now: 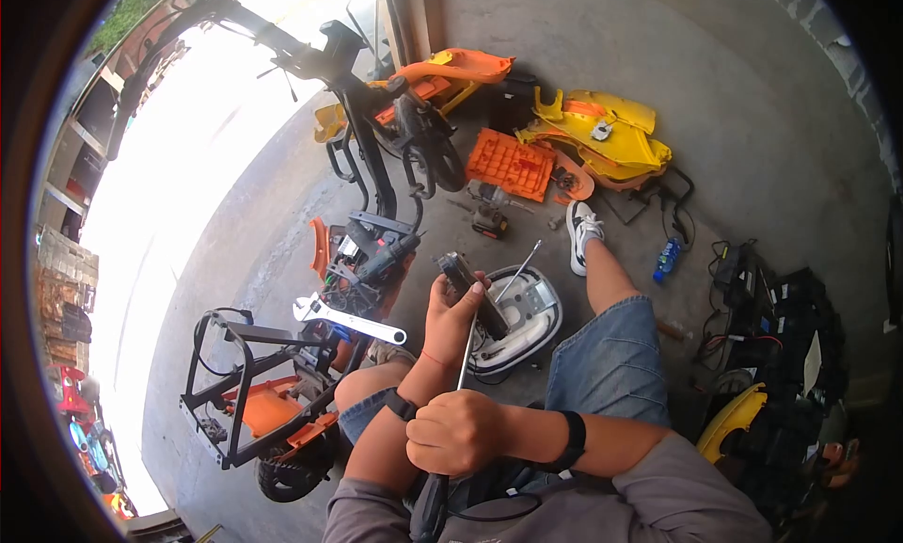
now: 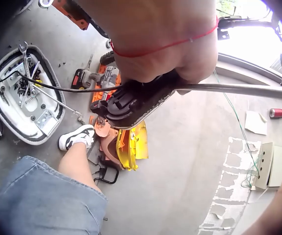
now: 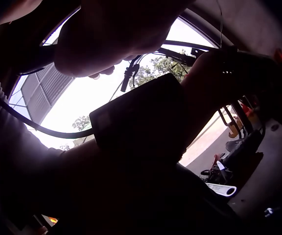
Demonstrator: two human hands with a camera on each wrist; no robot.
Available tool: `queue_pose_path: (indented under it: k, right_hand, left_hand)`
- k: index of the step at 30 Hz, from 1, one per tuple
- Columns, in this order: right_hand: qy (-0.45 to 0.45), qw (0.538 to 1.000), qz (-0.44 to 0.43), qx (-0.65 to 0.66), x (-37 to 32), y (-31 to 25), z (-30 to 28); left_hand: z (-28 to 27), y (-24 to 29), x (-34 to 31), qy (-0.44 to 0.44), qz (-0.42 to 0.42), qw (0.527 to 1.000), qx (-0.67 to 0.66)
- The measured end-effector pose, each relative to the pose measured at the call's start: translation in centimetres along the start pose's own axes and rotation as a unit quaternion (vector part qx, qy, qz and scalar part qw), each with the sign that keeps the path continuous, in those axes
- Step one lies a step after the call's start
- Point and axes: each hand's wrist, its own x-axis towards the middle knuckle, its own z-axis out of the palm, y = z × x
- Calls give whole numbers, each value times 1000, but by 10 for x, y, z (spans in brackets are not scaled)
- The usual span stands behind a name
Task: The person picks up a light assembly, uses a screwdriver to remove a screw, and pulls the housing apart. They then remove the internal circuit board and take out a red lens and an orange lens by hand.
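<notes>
The left hand grips a dark, elongated part, whose ribbed black side shows in the left wrist view. Curled around a long screwdriver is the right hand; its black handle sticks out below the fist and its metal shaft runs up to the part in the left hand. Where the tip meets the part is hidden by the left hand. In the right wrist view the right hand is mostly in shadow.
An upturned white seat shell holding tools and small pieces lies between the legs. Left are a scooter frame and an adjustable wrench. Ahead lie a cordless drill, an orange panel and yellow panels; black packs are at right.
</notes>
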Motion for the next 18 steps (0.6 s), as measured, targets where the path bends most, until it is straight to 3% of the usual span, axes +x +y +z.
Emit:
queue_pose_path:
  k: [5, 8, 11, 14, 18]
  right_hand:
    - [-4, 1000, -20, -9, -4, 7, 21]
    - [-57, 997, -26, -32, -11, 11, 29]
    - [-27, 999, -22, -20, -6, 10, 17]
    - [-5, 999, -7, 42, 7, 8, -9]
    - [105, 979, 73, 162, 27, 10, -66]
  left_hand:
    - [-3, -3, 3, 32, 16, 999, 7]
    - [0, -3, 2, 66, 22, 997, 45]
    - [-3, -1, 4, 83, 4, 996, -6]
    - [-5, 15, 2, 45, 2, 997, -66]
    - [-7, 32, -1, -6, 8, 994, -112]
